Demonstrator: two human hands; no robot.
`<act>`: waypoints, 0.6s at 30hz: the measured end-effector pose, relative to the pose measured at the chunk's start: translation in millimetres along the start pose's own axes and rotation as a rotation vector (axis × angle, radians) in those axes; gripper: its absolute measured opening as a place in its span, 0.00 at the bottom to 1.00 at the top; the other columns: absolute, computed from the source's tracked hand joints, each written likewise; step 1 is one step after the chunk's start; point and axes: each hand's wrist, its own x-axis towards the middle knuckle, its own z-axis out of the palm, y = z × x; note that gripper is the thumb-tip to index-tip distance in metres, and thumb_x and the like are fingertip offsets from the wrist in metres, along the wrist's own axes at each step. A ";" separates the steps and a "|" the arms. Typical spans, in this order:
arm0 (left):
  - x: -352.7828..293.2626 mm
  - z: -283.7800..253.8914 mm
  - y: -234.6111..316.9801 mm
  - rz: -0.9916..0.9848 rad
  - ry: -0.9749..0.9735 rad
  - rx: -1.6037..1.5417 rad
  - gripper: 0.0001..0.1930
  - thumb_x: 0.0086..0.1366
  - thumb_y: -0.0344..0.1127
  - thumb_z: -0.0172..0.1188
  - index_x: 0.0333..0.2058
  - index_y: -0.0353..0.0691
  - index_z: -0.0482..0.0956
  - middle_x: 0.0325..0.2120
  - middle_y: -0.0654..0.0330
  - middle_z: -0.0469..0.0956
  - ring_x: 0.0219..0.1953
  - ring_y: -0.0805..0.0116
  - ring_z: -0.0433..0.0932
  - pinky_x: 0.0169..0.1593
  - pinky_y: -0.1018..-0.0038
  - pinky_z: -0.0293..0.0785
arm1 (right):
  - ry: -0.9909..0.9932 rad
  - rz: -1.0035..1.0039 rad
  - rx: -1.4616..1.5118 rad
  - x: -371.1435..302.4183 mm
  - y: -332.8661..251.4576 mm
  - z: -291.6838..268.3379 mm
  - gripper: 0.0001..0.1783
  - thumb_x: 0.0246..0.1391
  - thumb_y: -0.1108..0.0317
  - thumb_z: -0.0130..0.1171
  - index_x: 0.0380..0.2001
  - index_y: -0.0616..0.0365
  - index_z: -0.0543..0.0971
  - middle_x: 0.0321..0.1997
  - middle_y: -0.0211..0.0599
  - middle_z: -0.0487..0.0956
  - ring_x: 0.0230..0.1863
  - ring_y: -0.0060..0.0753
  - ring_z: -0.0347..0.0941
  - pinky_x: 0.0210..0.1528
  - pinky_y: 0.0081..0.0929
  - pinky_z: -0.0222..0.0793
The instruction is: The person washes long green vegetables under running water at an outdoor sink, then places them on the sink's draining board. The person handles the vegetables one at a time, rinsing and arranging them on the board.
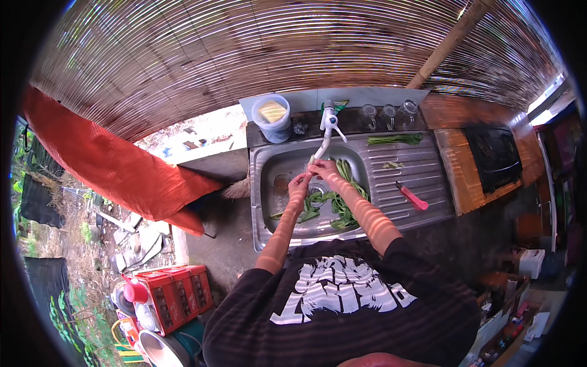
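"Holding anything?"
"Left hand, right hand: fingers bunched by the tap, can't tell if they're pinching something."
"Greens?"
"Toward the sink's right edge, partly hidden under the right forearm."

Sink = shiny metal w/ ribbed drainer, tap glossy plas., mugs smooth glass, screen rough bamboo.

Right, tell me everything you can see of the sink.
The sink looks like gray stainless steel, lying flat, with a raised rim. A round-cornered basin takes its left side, a ridged drainboard its right. Leafy greens lie in the basin; a bundle of green stalks, pale-green scraps and a pink-handled tool rest on the drainboard. The left hand and right hand are over the basin, near the end of a white faucet.
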 end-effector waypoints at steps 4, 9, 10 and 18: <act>-4.7 1.9 9.2 0.013 0.023 0.068 0.12 0.60 0.43 0.63 0.36 0.40 0.82 0.13 0.77 0.63 0.13 0.86 0.53 0.17 0.81 0.45 | 0.144 0.151 0.177 7.6 5.6 13.3 0.09 0.54 0.59 0.59 0.35 0.49 0.77 0.29 0.22 0.80 0.29 0.17 0.75 0.31 0.21 0.64; -7.7 -1.9 12.9 -0.021 0.035 0.029 0.12 0.60 0.42 0.62 0.37 0.41 0.82 0.12 0.77 0.62 0.14 0.86 0.54 0.17 0.82 0.46 | 0.140 0.060 0.159 2.6 10.9 15.3 0.12 0.53 0.55 0.60 0.34 0.50 0.77 0.29 0.23 0.80 0.29 0.18 0.76 0.32 0.21 0.64; -8.6 -2.7 15.2 -0.024 0.025 0.012 0.12 0.60 0.42 0.62 0.38 0.42 0.82 0.12 0.77 0.62 0.14 0.86 0.54 0.17 0.82 0.46 | 0.140 0.039 0.143 1.3 7.7 15.7 0.12 0.53 0.55 0.60 0.33 0.50 0.77 0.29 0.23 0.80 0.29 0.19 0.76 0.32 0.21 0.63; 11.3 17.9 16.7 -0.024 -0.066 0.002 0.12 0.60 0.41 0.60 0.39 0.42 0.81 0.12 0.75 0.62 0.12 0.85 0.56 0.16 0.82 0.48 | 0.311 0.136 0.302 6.6 10.1 -7.9 0.11 0.55 0.55 0.59 0.35 0.47 0.77 0.30 0.23 0.81 0.32 0.18 0.77 0.31 0.21 0.62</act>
